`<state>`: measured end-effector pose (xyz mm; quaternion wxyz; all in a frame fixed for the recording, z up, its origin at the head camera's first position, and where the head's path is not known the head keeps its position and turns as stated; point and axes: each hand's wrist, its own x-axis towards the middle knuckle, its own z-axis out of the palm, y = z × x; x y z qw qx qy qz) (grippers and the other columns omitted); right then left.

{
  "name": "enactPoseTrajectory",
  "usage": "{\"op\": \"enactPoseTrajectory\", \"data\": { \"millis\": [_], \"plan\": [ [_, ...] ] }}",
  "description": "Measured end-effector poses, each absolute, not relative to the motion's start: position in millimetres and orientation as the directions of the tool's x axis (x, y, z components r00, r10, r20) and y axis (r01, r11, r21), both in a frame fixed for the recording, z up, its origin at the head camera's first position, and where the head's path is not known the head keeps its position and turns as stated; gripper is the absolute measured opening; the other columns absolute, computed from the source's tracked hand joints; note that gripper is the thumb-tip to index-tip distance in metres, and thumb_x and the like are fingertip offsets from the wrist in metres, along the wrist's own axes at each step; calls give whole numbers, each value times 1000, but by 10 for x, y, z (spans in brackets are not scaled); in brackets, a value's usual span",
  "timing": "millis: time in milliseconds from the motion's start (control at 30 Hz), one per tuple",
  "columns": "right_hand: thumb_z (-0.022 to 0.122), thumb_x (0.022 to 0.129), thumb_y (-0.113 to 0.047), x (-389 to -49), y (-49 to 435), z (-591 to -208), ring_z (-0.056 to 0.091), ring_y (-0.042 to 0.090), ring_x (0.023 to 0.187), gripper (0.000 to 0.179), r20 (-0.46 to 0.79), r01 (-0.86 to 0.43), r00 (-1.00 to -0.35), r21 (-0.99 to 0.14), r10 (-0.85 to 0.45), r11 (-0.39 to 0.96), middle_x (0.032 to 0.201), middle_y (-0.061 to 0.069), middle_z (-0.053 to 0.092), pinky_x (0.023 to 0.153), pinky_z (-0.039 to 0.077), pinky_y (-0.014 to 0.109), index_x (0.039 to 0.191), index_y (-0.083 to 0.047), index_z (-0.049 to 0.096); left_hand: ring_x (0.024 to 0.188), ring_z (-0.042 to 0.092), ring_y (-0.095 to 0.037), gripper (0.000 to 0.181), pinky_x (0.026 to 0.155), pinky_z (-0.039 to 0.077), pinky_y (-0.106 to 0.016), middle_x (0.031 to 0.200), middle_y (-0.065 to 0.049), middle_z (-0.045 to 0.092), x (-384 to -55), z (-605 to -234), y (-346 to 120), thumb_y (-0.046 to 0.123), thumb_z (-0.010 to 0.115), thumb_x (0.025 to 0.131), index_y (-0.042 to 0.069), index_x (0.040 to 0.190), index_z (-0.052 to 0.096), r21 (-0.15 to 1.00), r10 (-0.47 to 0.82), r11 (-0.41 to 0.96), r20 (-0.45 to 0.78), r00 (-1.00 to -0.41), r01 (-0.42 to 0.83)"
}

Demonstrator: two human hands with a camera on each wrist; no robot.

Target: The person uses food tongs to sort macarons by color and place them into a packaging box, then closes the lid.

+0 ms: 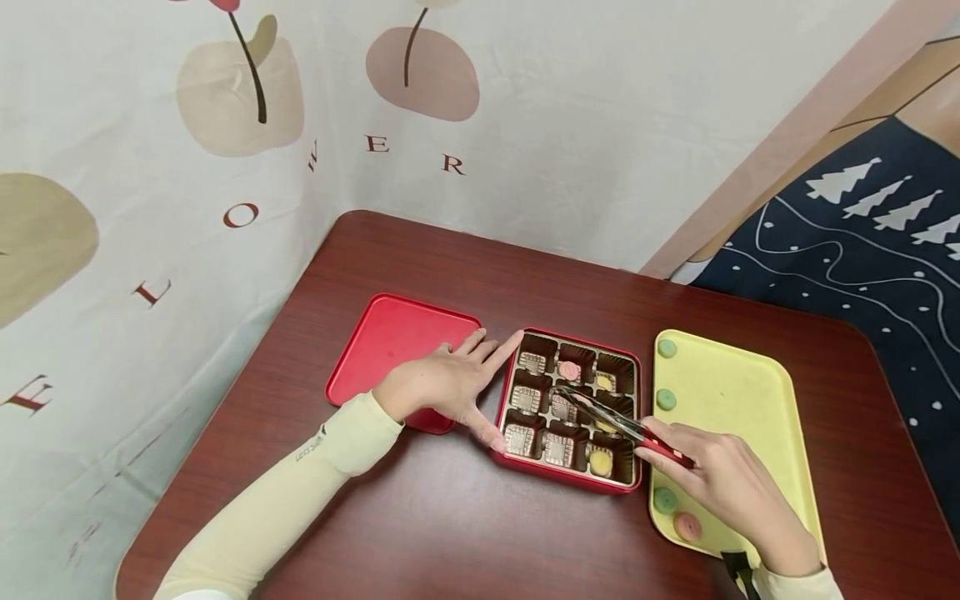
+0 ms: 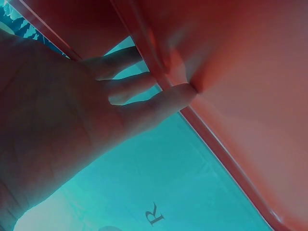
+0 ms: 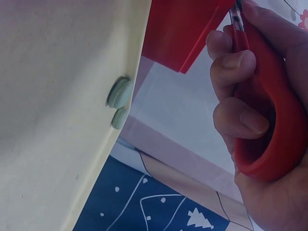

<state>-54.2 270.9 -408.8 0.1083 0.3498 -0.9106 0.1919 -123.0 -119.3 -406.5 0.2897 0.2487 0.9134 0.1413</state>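
A red box [image 1: 570,482] with a gold-brown divided insert holds a pink macaron [image 1: 569,370] and several yellow ones [image 1: 601,462] in its compartments. My left hand [image 1: 452,383] spreads its fingers along the box's left side, thumb at the near corner and index finger at the far one. In my right hand [image 1: 723,479] I grip red-handled metal tongs [image 1: 603,414], their tips over the middle compartment. Whether the tips pinch anything is unclear. The right wrist view shows fingers curled round the red handle [image 3: 281,144].
A red lid [image 1: 408,333] lies left of the box, partly under my left hand. To the right, a yellow tray [image 1: 750,400] carries green macarons [image 1: 665,400] and an orange-pink one [image 1: 687,527] along its left edge. Printed curtains border the brown table [image 1: 450,525].
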Motion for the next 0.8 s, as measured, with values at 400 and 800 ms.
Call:
{"op": "enactPoseTrajectory", "data": {
  "millis": [400, 800],
  "plan": [
    [96, 83, -19, -549, 2746, -4229, 66, 0, 75, 49, 330, -659, -751, -332, -571, 675, 116, -1, 81, 58, 49, 22, 130, -17, 83, 167, -3, -37, 161, 127, 19, -68, 180, -18, 13, -1230, -4086, -1172, 89, 83, 67, 29, 172, -23, 375, 534, 841, -453, -714, 391],
    [86, 95, -43, -509, 2755, -4148, 38, -7, 60, 50, 334, -660, -751, -323, -570, 679, 91, -9, 75, 52, 32, 15, 131, -9, 80, 167, -3, -37, 162, 126, 20, -68, 180, -19, 13, -1223, -4062, -1189, 89, 83, 67, 29, 172, -24, 377, 537, 839, -451, -713, 393]
  ]
}}
